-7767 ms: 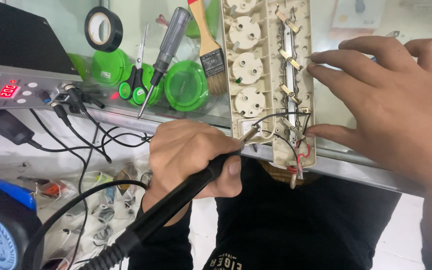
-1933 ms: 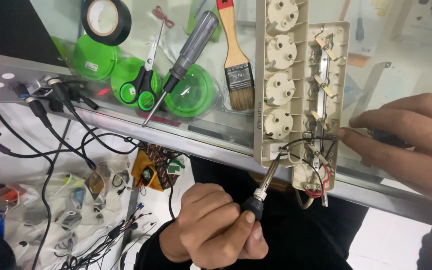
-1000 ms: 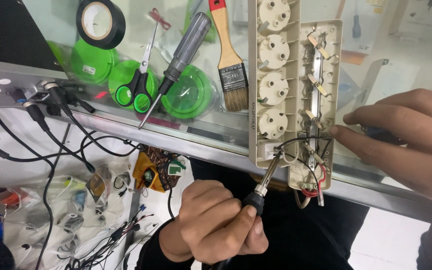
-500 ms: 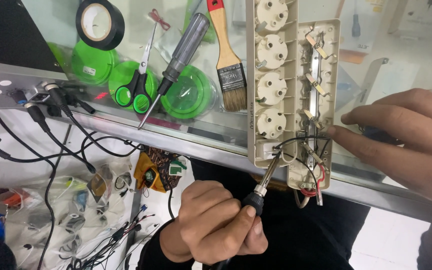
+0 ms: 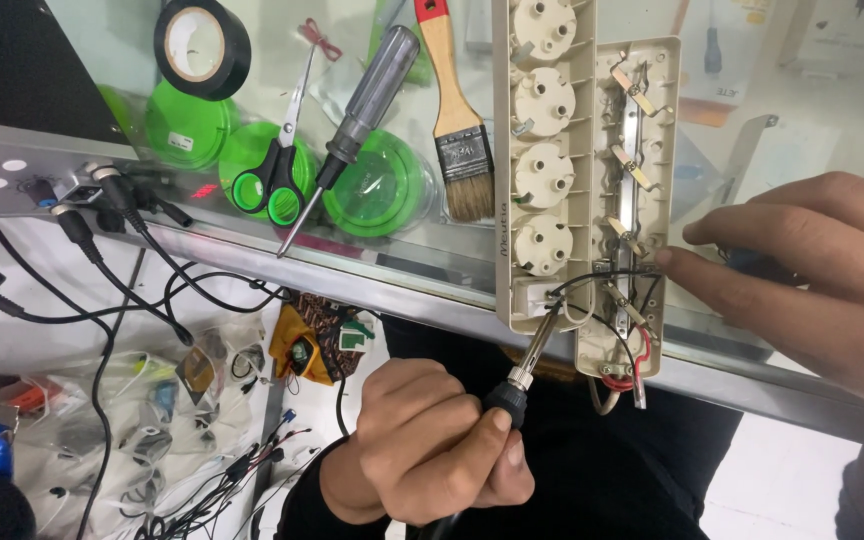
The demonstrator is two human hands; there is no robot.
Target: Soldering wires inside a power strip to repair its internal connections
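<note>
An opened beige power strip (image 5: 542, 150) lies on the glass counter, its socket half beside its half with metal contact strips (image 5: 635, 130). My left hand (image 5: 422, 450), below the counter edge, grips a black-handled soldering iron (image 5: 532, 355). Its tip touches the strip's near end, where black wires (image 5: 602, 280) loop. A red wire (image 5: 620, 380) hangs from that end. My right hand (image 5: 812, 270) reaches in from the right, one fingertip pressing the strip's edge. A small dark blue thing (image 5: 752, 263) sits between its fingers, mostly hidden.
On the counter to the left are a paintbrush (image 5: 452, 110), a screwdriver (image 5: 357, 110), green-handled scissors (image 5: 270, 180), black tape (image 5: 202, 45) and green lids (image 5: 382, 185). A grey unit with a red display (image 5: 2, 175) trails black cables (image 5: 132, 270). Bagged parts (image 5: 152, 400) lie below.
Over the last second almost nothing moves: the iron tip stays at the strip's near end. Compared with the oldest frame, my left hand sits lower, under the counter edge.
</note>
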